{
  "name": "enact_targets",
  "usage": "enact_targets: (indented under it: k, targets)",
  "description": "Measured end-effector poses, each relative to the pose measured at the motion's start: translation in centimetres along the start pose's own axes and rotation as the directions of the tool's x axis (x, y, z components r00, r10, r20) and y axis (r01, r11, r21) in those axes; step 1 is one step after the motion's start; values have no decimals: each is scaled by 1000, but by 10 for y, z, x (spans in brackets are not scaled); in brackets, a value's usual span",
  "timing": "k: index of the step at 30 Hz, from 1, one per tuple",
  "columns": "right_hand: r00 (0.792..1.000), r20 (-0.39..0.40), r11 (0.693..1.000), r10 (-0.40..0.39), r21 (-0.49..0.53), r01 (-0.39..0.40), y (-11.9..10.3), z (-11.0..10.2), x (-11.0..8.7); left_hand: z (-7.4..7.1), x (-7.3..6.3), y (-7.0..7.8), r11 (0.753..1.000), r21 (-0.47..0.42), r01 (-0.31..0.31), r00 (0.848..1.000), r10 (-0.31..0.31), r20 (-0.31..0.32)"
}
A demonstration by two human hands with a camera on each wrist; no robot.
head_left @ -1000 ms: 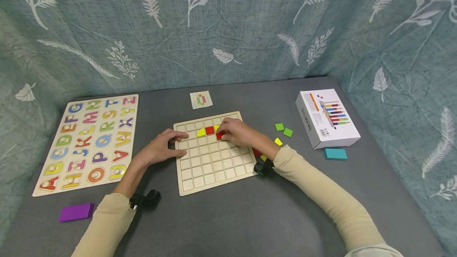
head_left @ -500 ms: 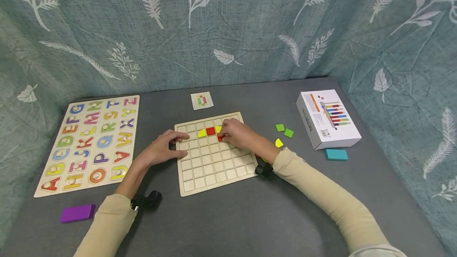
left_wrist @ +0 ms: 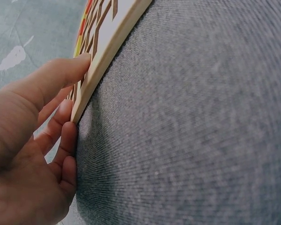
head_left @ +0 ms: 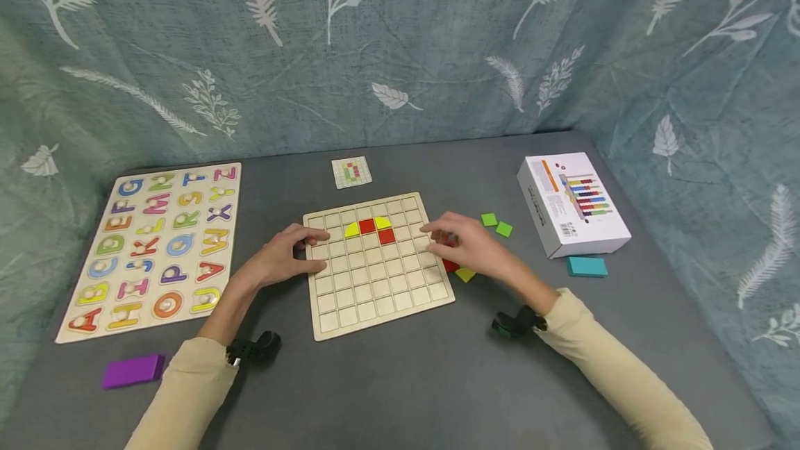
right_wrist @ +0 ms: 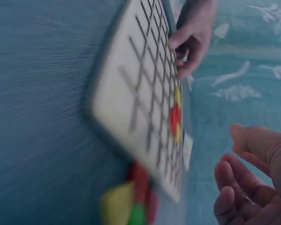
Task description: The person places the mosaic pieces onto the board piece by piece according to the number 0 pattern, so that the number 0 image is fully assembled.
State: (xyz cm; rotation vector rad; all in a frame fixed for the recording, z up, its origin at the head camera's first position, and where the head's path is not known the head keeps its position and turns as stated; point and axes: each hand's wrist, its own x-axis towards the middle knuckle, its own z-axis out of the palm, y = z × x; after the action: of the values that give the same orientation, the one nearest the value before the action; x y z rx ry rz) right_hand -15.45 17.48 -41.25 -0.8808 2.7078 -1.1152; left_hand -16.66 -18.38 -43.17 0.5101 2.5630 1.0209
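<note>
In the head view my left hand (head_left: 281, 255) rests at the left edge of a wooden grid board (head_left: 350, 297), thumb and index finger spread on its top. The left wrist view shows the other fingers against the board's side. On the board lie a red square tile (head_left: 367, 226) between two yellow rounded tiles, the left one (head_left: 353, 230) and the right one (head_left: 382, 222), and another red square tile (head_left: 387, 235) below the right one. My right hand (head_left: 465, 242) hovers at the board's right edge, fingers apart, nothing between them. Loose red tiles (head_left: 450, 266) and a yellow tile (head_left: 465, 274) lie beneath it, partly hidden.
Two green square tiles, one (head_left: 489, 219) behind the other (head_left: 503, 229), lie right of the board. A small pattern card (head_left: 351, 172) lies behind it. Around stand an alphabet puzzle (head_left: 150, 248), a purple block (head_left: 133, 371), a white abacus box (head_left: 575, 203) and a teal block (head_left: 587, 267).
My right hand has let go of the lower red square tile, which stays on the board, and moved right to the board's edge and the loose tiles. My left hand has stayed put.
</note>
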Motion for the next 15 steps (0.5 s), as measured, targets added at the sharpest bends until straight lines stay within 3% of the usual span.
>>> enact_targets:
  k: [7, 15]
  targets:
    - [995, -50, 996, 88, 10, -88, 22, -8, -52, 0, 0, 1, 1000, 1, 7, 1000, -7, 3]
    - [992, -66, 994, 107, 16, -107, 28, -5, -66, 1, 0, 0, 1000, 0, -3, 1000, 3, 3]
